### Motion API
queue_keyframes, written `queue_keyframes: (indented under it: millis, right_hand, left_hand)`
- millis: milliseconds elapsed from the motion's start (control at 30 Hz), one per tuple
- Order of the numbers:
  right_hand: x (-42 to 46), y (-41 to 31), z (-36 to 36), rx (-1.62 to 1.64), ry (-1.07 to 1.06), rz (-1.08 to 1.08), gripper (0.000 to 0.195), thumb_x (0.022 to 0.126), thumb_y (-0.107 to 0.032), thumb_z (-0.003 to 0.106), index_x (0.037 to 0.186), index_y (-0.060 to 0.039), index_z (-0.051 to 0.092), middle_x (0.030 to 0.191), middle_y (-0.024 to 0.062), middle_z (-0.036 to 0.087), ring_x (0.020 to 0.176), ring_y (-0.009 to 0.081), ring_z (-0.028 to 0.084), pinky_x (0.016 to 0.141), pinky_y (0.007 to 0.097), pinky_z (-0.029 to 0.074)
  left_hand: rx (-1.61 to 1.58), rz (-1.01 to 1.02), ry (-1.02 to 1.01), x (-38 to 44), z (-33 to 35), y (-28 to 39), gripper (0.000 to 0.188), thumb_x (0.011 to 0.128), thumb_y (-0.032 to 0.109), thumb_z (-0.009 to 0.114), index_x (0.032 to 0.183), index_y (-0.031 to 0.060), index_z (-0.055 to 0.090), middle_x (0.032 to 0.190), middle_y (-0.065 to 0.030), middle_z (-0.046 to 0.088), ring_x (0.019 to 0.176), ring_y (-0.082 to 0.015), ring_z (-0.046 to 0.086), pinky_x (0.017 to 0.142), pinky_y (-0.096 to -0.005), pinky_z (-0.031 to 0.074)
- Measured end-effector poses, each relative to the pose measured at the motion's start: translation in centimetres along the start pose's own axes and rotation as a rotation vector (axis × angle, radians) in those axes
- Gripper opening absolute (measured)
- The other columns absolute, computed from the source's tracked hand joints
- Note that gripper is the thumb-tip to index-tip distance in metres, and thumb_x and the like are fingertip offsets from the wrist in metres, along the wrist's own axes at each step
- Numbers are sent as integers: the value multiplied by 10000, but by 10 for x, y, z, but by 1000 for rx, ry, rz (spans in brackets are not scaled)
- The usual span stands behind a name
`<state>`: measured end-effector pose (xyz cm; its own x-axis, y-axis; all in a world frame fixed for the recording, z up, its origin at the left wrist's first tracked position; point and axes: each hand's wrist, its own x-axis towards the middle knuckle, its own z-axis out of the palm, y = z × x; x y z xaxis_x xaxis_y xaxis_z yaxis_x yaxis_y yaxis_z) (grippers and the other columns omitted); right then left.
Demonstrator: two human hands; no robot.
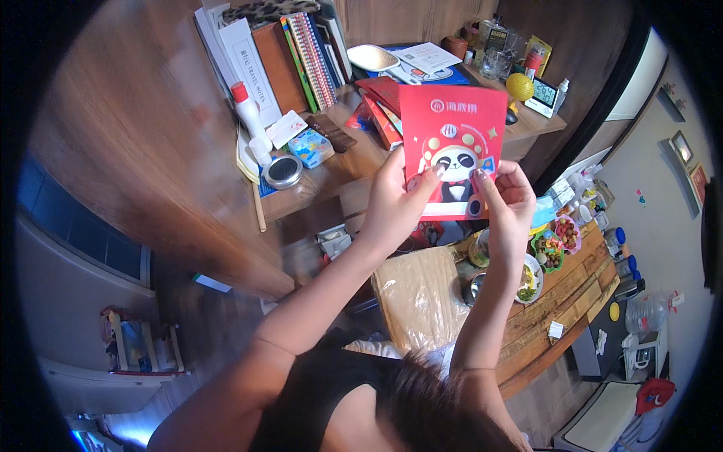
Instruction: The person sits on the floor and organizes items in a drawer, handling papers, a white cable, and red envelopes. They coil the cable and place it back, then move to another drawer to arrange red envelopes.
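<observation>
A flat red paper envelope or card (452, 135) is held up before me, its printed side facing me. It shows a cartoon panda, a few star shapes and some writing. My left hand (402, 189) grips its lower left side, thumb across the front. My right hand (511, 198) grips the lower right side in the same way. Behind its left edge, more red paper items (377, 107) lie in a loose pile on the wooden desk (316, 189). Whether the held piece is open at any edge is hidden.
Books and notebooks (282, 68) stand at the desk's back left, near a white bottle with a red cap (245, 110) and a round tin (282, 172). A digital clock (542, 97) stands right. A plastic-wrapped box (421, 294) lies below my hands, beside a wooden table (565, 294) bearing food bowls (548, 251).
</observation>
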<state>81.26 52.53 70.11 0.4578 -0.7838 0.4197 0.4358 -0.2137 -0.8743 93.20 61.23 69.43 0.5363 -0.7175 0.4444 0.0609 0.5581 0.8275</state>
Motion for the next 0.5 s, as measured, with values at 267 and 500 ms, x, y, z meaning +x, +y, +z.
queue_keyframes:
  millis: [267,500]
  right_hand:
    - [-49,28,4,37,-283,218,77,822,-29,627,836,-28,552,768,6,609,660,35,562,552,164,444]
    - [-64,29,-16,-101,-386,425,90,820,-63,642,879,6,643,750,16,630,618,16,540,525,152,423]
  left_hand:
    - [43,-239,149,-62,-51,8,362,868,12,527,1209,-5,408,1152,-101,536,1046,-143,521,910,-293,413]
    - [377,-303,-33,-91,-77,38,237,849,5,558,1080,-35,520,985,-89,617,918,-92,573,798,-230,463]
